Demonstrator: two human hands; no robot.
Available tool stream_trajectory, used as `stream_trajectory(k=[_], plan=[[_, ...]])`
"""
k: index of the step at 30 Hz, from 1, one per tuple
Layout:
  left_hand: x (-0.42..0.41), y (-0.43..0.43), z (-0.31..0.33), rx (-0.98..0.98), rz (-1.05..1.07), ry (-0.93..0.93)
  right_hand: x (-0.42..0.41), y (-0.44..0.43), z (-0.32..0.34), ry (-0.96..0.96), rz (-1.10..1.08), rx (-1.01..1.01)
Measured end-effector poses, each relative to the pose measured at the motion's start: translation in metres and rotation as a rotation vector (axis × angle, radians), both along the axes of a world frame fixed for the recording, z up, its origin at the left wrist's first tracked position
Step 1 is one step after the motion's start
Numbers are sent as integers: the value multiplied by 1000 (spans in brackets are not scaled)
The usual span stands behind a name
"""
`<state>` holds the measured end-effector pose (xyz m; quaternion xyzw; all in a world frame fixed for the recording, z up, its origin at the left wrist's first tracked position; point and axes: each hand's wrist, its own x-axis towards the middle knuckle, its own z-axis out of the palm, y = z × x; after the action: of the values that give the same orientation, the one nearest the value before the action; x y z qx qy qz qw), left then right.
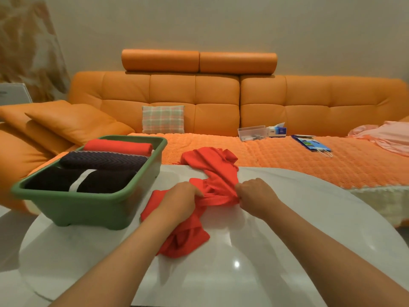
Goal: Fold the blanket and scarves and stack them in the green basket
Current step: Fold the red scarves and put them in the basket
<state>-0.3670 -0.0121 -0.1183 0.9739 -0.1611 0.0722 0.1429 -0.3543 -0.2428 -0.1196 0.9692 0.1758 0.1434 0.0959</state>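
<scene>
A crumpled red scarf [212, 167] lies at the centre of the frame on a glossy white surface [276, 251]. Its far end is heaped toward the upper edge of the surface and its near end is bunched at lower centre.

The scarf is gripped at its middle by both hands. The left hand [179, 199], at centre left, is curled over the cloth with the fingers closed on a fold. The right hand [254, 193], just right of centre, is closed in a pinch on the same twisted band of fabric. Both forearms are stretched forward from the bottom corners of the frame, the backs of the hands are turned up, and a short stretch of cloth is pulled taut between the 2 hands.

The green basket [88, 209] is set on the surface at the left of the frame, just beside the scarf. 3 folded pieces are laid in it side by side: a red piece [119, 146] farthest, a dark zigzag piece [104, 161] in the middle, and a dark piece with a white stripe [55, 181] nearest.

The step in hand is judged to be the straightening of the scarf before folding. The next move probably calls for the hands to be drawn apart, so that the twist is shaken out and the cloth is spread flat.
</scene>
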Motion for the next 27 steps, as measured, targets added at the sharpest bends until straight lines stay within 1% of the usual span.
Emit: stream_trajectory(k=[1,2,3,5,6,7,8,10,11,12,13,15,18,20,22,23,25,26,27], plan=[[-2,-6,5,18,3,-27,-12,-2,4,114,-25,-9],[-4,-12,11,58,2,-13,-24,-5,8,258,-23,7],[-6,-16,15,113,-10,47,-37,-6,13,416,-19,52],[-10,-24,19,213,-75,270,-59,-8,20,718,-13,180],[-14,-28,20,261,-103,364,-65,-11,23,805,-10,265],[-17,-31,20,274,-114,414,-68,-14,24,807,-5,356],[-19,-33,20,247,-120,421,-66,-17,23,734,0,461],[-22,-38,20,154,-154,310,-55,-21,15,456,-32,633],[-23,-40,18,111,-184,238,-47,-21,10,312,-52,665],[-22,-40,15,82,-220,198,-40,-18,5,210,-68,670],[-21,-41,10,82,-257,191,-33,-14,0,161,-69,657],[-19,-39,-3,173,-303,240,-17,-2,-8,177,-38,589],[-17,-34,-14,298,-277,331,3,17,-21,317,-48,515],[-16,-31,-13,294,-249,341,13,21,-28,339,-75,374],[-13,-29,-11,273,-198,343,15,19,-29,270,-50,221],[-12,-29,-9,272,-171,348,14,16,-25,216,-38,227],[-8,-28,-8,314,-110,338,12,6,-16,90,-81,388],[-5,-29,-8,352,-85,330,11,-2,-10,38,-165,452],[-3,-30,-8,392,-68,325,10,-11,-4,-27,-249,427]])
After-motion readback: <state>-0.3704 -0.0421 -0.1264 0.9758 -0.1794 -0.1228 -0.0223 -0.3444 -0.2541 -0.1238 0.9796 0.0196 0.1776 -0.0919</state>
